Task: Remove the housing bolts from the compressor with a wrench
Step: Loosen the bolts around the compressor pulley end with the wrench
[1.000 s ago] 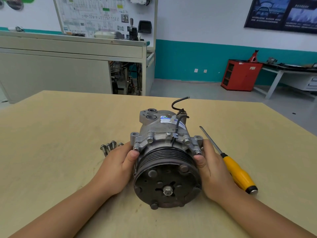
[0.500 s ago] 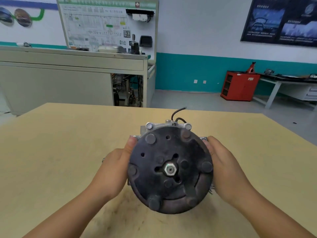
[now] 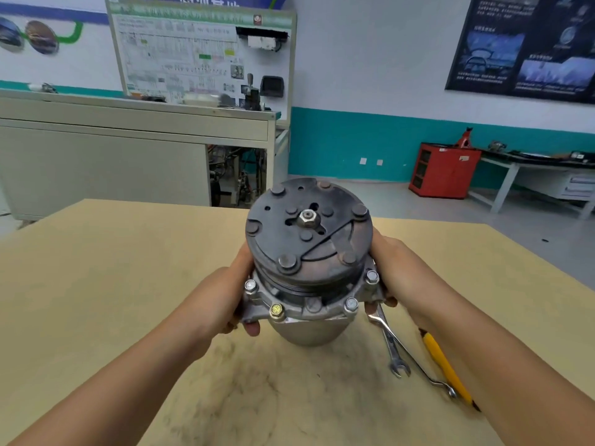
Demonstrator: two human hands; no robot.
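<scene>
Grey metal compressor (image 3: 309, 268), four silver flange bolts (image 3: 351, 304) — left hand (image 3: 225, 300) and right hand (image 3: 396, 265) clasp it (two steel wrenches (image 3: 390, 343) lower right); tan wooden table (image 3: 96, 284).

1. Bright, even indoor light; shadows faint, no glare.
2. The compressor (image 3: 309, 246) between left hand (image 3: 223, 300) and right hand (image 3: 397, 270) is sharp.
3. Wall boards (image 3: 199, 53) far beyond the hands blur; edge lines bow.

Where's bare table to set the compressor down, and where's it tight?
Bare: the wide table stretch left of the left hand, and the smudged patch on the near side of the compressor. Crowded: beside the right hand, where two wrenches and the yellow screwdriver lie.
</scene>
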